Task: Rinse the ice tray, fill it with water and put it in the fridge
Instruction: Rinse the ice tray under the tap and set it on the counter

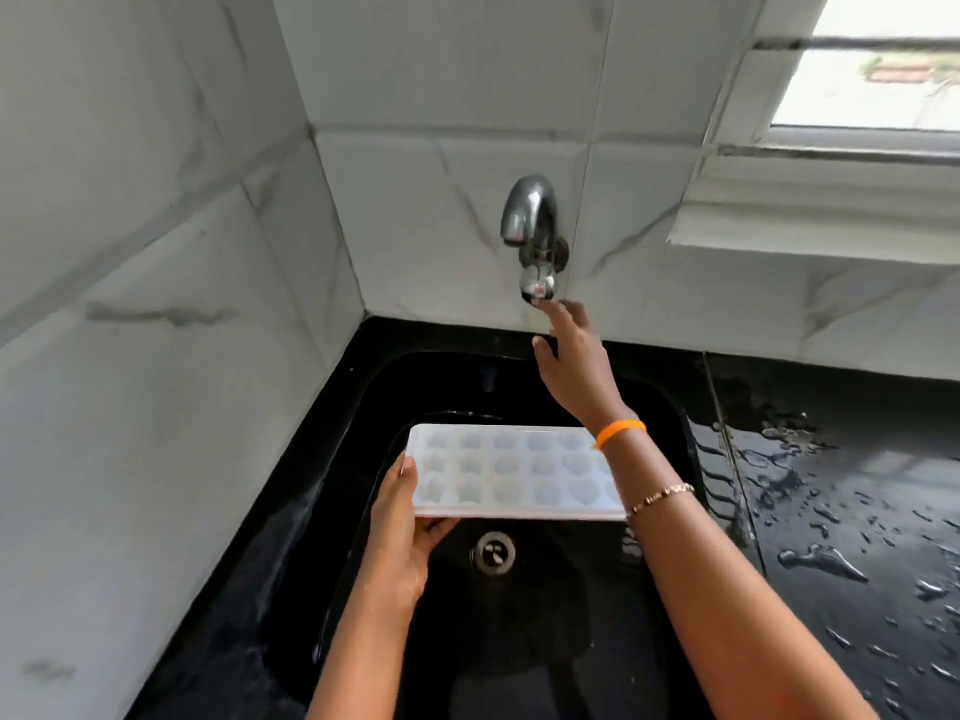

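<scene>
Ice tray [511,472] above sink [363,407], drain [493,551] below; tap [532,228] on wall behind; countertop [857,511] right.

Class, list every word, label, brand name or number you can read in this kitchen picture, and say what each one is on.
None: no readable text appears anywhere.
The tap knob carries a small red mark, too small and blurred to read.
The ice tray shows only moulded shapes, no lettering.

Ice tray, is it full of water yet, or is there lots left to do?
Not full yet. No water runs from the tap. The left hand holds the ice tray over the black sink; the right hand reaches up, a fingertip at the tap's knob. The wet counter hints at earlier splashing. Filling and the fridge come next.
</scene>
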`<state>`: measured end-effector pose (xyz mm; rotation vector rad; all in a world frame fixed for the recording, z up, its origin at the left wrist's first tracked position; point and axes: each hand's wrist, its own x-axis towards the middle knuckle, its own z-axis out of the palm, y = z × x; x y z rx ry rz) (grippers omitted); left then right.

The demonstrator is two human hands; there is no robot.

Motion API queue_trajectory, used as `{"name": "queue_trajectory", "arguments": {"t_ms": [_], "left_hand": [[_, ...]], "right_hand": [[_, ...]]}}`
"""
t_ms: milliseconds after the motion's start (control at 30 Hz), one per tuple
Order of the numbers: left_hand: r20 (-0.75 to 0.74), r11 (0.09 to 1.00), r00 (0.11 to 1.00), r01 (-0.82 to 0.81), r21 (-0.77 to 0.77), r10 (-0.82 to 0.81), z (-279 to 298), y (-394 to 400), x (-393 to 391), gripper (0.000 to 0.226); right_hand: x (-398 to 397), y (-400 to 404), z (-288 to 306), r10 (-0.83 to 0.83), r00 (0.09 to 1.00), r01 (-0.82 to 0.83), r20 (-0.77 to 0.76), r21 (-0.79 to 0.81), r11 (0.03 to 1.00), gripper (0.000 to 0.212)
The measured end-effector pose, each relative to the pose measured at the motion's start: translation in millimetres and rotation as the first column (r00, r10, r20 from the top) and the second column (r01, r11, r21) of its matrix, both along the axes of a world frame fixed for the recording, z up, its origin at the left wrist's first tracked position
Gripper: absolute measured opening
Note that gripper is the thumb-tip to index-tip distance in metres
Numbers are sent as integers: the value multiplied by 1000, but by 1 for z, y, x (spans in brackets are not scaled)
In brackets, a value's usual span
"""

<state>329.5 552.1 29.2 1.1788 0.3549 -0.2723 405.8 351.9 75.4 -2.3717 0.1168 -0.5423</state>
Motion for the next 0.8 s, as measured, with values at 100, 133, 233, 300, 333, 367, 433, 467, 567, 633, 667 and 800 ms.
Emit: {"name": "queue_trajectory", "arguments": {"t_ms": [100, 133, 233, 300, 333, 367, 433, 467, 567, 633, 667, 800], "left_hand": [[7, 999, 999, 51, 7, -51, 1, 1, 25, 31], [1, 998, 998, 57, 4, -57, 1, 2, 29, 30], [-20, 998, 998, 66, -25, -66, -1, 3, 41, 28], [-39, 997, 997, 66, -50, -68, -2, 2, 46, 27], [-49, 996, 996, 66, -63, -69, -3, 2, 48, 26], [-59, 995, 996, 67, -74, -72, -4, 2, 50, 26], [-82, 994, 994, 70, -84, -77, -7, -1, 52, 27], [-92, 994, 993, 73, -85, -81, -9, -2, 52, 27], [-105, 992, 989, 93, -86, -101, -11, -9, 52, 29], [-105, 990, 988, 107, -90, -116, -11, -13, 50, 29], [-101, 989, 987, 117, -88, -125, -10, -14, 49, 28], [-78, 985, 985, 146, -88, -153, -6, -18, 48, 28]], "right_hand": [[40, 8, 6, -41, 998, 40, -47, -31, 999, 51], [50, 10, 6, -64, 996, 61, -67, -45, 997, 51], [73, 11, -1, -154, 986, 142, -59, -173, 975, 42], [77, 8, -6, -178, 984, 166, -16, -283, 945, 40], [79, 6, -8, -172, 985, 161, -7, -321, 933, 39], [80, 4, -8, -160, 987, 151, 4, -357, 922, 37], [80, 1, -8, -133, 991, 130, 27, -462, 877, 37], [80, 0, -7, -127, 991, 128, 37, -517, 846, 39], [83, -3, -8, -122, 990, 140, 72, -622, 770, 40], [82, -3, -7, -115, 991, 136, 75, -653, 745, 39], [82, -3, -6, -111, 991, 132, 73, -664, 736, 38], [82, -7, -5, -91, 995, 92, 38, -684, 723, 37]]}}
